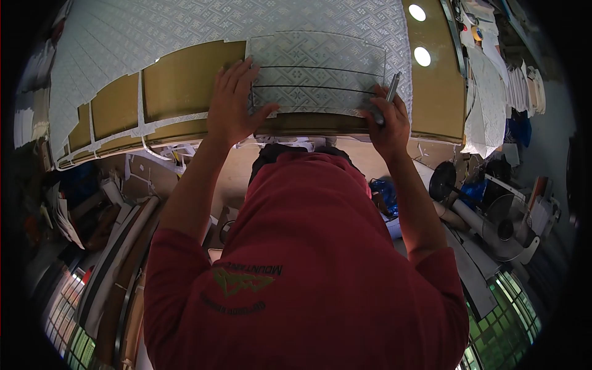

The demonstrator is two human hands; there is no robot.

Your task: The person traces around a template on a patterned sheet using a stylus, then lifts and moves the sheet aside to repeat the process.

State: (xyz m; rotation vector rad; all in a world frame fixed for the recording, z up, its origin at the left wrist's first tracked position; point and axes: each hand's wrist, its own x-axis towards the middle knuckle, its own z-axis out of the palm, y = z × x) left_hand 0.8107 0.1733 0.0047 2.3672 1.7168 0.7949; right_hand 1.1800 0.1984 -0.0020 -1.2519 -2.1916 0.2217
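A pale grey sheet [203,21] with a woven lattice pattern covers much of the table. At its near edge lies a rectangular patterned piece [317,92], crossed by two dark lines. My left hand [234,102] is spread flat at the left end of this piece, with the thumb on its lower corner. At the right end is my right hand [390,117], its fingers closed around a slim silver utility knife [393,86]. The knife points up and away from me. Part of its handle is hidden by my fingers.
Brown table surface [185,80] shows through cut-out gaps, with narrow strips [140,92] of sheet between them. Two white discs [422,57] lie at the right. Patterned offcuts [484,105] hang beyond the right edge. Fans [507,227] and long rolls [114,265] stand behind me.
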